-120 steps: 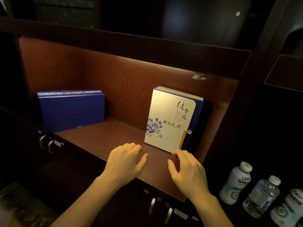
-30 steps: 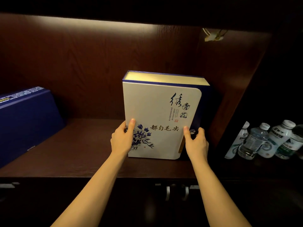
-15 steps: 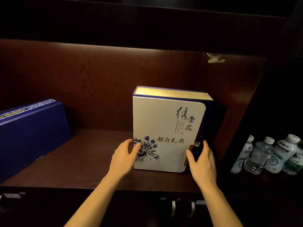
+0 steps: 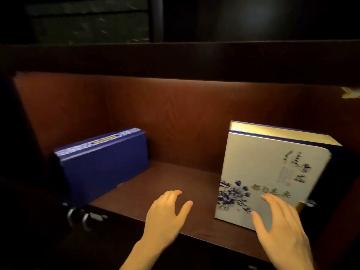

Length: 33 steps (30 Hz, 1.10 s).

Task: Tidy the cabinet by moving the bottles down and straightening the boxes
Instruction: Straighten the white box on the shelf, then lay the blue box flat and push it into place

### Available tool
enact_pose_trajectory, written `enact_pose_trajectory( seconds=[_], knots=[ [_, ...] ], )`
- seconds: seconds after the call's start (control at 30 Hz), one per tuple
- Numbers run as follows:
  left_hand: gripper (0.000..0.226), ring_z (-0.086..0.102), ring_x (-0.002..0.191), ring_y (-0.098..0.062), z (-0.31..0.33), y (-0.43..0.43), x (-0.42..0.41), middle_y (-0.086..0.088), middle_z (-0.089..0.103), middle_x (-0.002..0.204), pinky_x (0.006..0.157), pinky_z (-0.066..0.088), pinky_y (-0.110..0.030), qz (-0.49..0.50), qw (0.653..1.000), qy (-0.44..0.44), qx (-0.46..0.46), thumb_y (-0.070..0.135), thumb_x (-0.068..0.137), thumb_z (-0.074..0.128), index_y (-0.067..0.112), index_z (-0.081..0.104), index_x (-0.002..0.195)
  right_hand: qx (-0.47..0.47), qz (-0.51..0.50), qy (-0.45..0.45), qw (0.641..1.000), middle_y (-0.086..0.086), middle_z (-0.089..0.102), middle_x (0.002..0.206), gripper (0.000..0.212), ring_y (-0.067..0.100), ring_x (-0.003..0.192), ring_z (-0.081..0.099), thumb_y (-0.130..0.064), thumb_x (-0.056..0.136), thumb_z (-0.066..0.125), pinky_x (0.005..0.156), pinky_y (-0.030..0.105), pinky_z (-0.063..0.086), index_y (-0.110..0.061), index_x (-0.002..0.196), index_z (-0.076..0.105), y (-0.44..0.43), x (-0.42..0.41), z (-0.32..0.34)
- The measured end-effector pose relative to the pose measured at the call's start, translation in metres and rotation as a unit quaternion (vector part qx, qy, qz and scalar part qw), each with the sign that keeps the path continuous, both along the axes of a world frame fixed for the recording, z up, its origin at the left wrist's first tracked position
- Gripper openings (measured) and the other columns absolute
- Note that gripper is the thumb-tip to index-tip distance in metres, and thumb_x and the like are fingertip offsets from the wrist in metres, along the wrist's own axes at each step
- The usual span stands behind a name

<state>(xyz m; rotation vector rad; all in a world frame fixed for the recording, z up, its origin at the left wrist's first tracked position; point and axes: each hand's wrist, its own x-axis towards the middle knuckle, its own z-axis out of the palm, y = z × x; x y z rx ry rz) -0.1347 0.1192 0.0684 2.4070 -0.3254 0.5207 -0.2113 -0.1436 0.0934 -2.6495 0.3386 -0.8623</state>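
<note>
The white box (image 4: pixel 270 176) was seen standing upright on the shelf (image 4: pixel 175 184) in the right half of the frame, its broad cream face printed with blue flowers at the lower left and dark calligraphy at the upper right. A gold top edge and a dark blue spine along its right side could be made out, though the whole box was blurred. The right hand (image 4: pixel 280 228) was held in front of the box's lower right part, fingers spread and slightly curled; whether the fingertips touched the face could not be told, and nothing was gripped. The left hand (image 4: pixel 165 215) was held open over the front edge of the shelf at lower centre, well apart from the white box, thumb out to the right, with nothing in it.

The blue box (image 4: pixel 103 164) was placed at the left of the frame, standing on its long side at an angle to the back wall, with a patterned strip and a yellow label along its top. Bare shelf was left between the two boxes. Metal door handles (image 4: pixel 78 217) were visible below the shelf at lower left. A pale fitting (image 4: pixel 350 93) was seen at the upper right edge, under the dark board above.
</note>
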Motion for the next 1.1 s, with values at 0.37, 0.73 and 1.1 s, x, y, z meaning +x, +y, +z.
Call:
enact_pose_trajectory(
  seconds=[0.37, 0.73, 1.1],
  knots=[
    [0.071, 0.047, 0.122, 0.002, 0.011, 0.109, -0.030, 0.023, 0.052, 0.135, 0.100, 0.037, -0.021, 0.125, 0.992, -0.011, -0.005, 0.081, 0.082, 0.026, 0.040, 0.048, 0.135, -0.083, 0.207, -0.040, 0.974, 0.007, 0.073, 0.107, 0.046, 0.035, 0.098, 0.070, -0.017, 0.060, 0.093, 0.081, 0.049, 0.059, -0.012, 0.102, 0.076, 0.101, 0.042, 0.004],
    [0.056, 0.055, 0.117, -0.005, 0.018, 0.195, -0.034, 0.017, 0.058, 0.131, 0.093, 0.047, -0.025, 0.265, 0.963, -0.005, -0.042, 0.067, 0.088, 0.047, 0.035, 0.051, 0.133, -0.027, 0.317, -0.018, 0.948, -0.007, 0.066, 0.123, 0.040, 0.018, 0.118, 0.060, -0.032, 0.081, 0.079, 0.088, 0.036, 0.056, -0.022, 0.118, 0.068, 0.193, 0.089, 0.007],
    [0.056, 0.056, 0.110, -0.002, 0.018, 0.259, 0.042, 0.013, 0.060, 0.128, 0.079, 0.041, -0.019, 0.337, 0.938, 0.017, -0.085, 0.064, 0.088, 0.049, 0.030, 0.052, 0.133, 0.075, 0.342, 0.065, 0.935, -0.007, 0.056, 0.141, 0.051, 0.012, 0.128, 0.054, -0.047, 0.090, 0.066, 0.098, 0.032, 0.050, -0.029, 0.137, 0.054, 0.256, 0.206, 0.008]
  ],
)
